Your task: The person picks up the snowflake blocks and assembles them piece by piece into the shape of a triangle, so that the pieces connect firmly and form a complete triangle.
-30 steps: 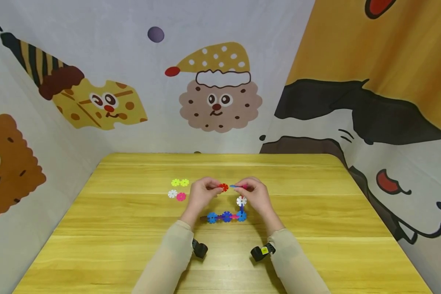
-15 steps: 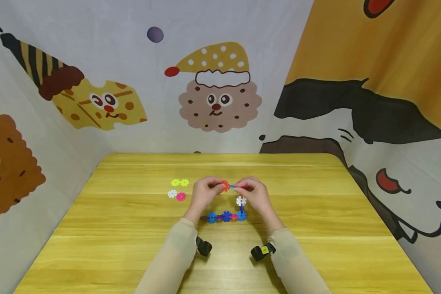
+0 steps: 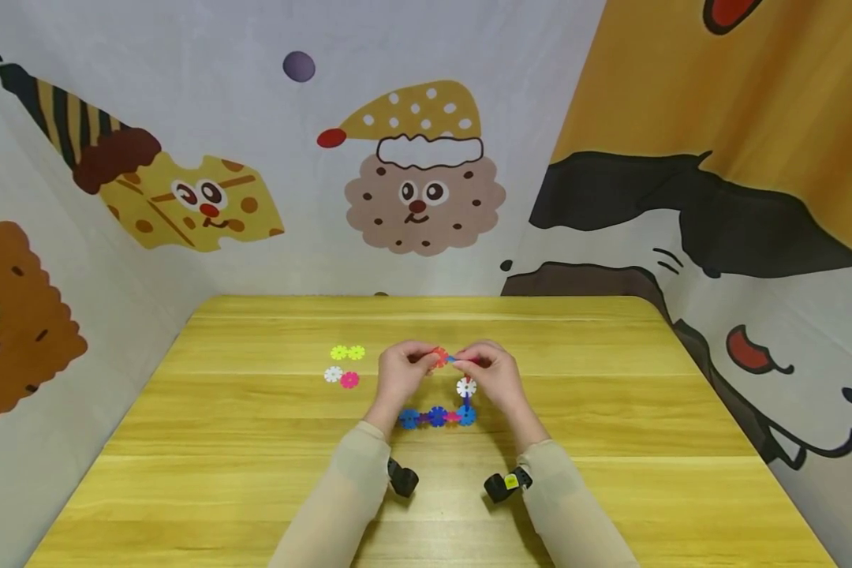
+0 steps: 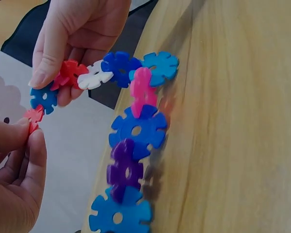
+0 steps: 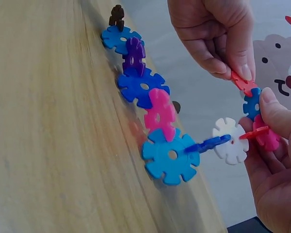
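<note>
My left hand (image 3: pixel 403 375) pinches an orange-red notched plastic disc (image 5: pixel 243 84) between thumb and fingers. Its edge meets a blue disc (image 5: pixel 251 103) at the end of a chain of interlocking discs. My right hand (image 3: pixel 493 372) grips that end of the chain by the blue disc and a pink disc (image 5: pixel 267 137), which its fingers partly cover. From there a red disc and a white disc (image 5: pixel 230 141) lead down to a light blue corner disc (image 5: pixel 170 156). The rest of the chain, with pink, dark blue (image 4: pixel 137 130), purple (image 4: pixel 125 171) and light blue discs, lies on the table.
Left of the hands, two yellow discs (image 3: pixel 348 353) lie on the wooden table (image 3: pixel 220 442), with a white disc (image 3: pixel 334 375) and a pink disc (image 3: pixel 350 380) in front of them. A curtain (image 3: pixel 426 47) printed with cartoons hangs behind the table's far edge.
My left hand has moved right with the orange-red disc, closing the gap to the blue disc. My right hand stays nearly still, and the chain on the table has barely shifted.
</note>
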`<state>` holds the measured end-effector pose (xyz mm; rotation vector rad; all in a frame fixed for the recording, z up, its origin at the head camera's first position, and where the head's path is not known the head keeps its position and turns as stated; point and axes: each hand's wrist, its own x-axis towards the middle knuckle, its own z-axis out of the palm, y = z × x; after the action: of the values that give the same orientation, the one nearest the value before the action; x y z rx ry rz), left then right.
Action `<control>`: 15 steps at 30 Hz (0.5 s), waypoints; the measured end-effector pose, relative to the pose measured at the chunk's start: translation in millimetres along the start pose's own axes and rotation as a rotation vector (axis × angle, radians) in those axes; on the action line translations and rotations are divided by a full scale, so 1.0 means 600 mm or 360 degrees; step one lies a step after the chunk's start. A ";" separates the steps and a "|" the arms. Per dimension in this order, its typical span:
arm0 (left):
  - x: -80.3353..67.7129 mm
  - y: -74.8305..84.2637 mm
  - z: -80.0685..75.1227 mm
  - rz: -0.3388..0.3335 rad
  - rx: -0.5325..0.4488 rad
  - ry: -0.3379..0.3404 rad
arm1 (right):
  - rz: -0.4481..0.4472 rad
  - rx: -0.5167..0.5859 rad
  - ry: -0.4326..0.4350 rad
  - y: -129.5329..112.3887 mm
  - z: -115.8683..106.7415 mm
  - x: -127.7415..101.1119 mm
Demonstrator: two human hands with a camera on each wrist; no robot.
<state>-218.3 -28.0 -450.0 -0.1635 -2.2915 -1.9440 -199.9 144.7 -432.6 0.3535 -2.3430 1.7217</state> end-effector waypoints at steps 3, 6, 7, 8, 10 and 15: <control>0.000 0.003 0.001 0.0024 0.0015 0.0000 | -0.0004 0.0001 -0.0003 0.026 0.002 0.007; -0.001 0.004 0.001 0.0047 0.0021 -0.0011 | 0.0003 0.0008 0.0005 0.056 0.006 0.015; -0.001 0.004 0.000 0.0040 0.0014 -0.0014 | 0.0010 0.0007 0.0007 0.059 0.007 0.015; -0.001 0.003 0.000 0.0037 0.0013 -0.0014 | 0.0021 0.0011 0.0007 0.060 0.008 0.015; -0.001 0.003 0.000 0.0031 -0.0006 -0.0017 | 0.0030 -0.0005 0.0003 0.059 0.008 0.015; 0.001 0.001 0.002 0.0021 -0.0028 0.0001 | -0.0105 -0.0181 -0.0092 0.060 0.013 0.017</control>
<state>-218.6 -26.8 -449.4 -0.1793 -2.2675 -1.9578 -221.1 146.8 -464.6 0.4608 -2.4281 1.5615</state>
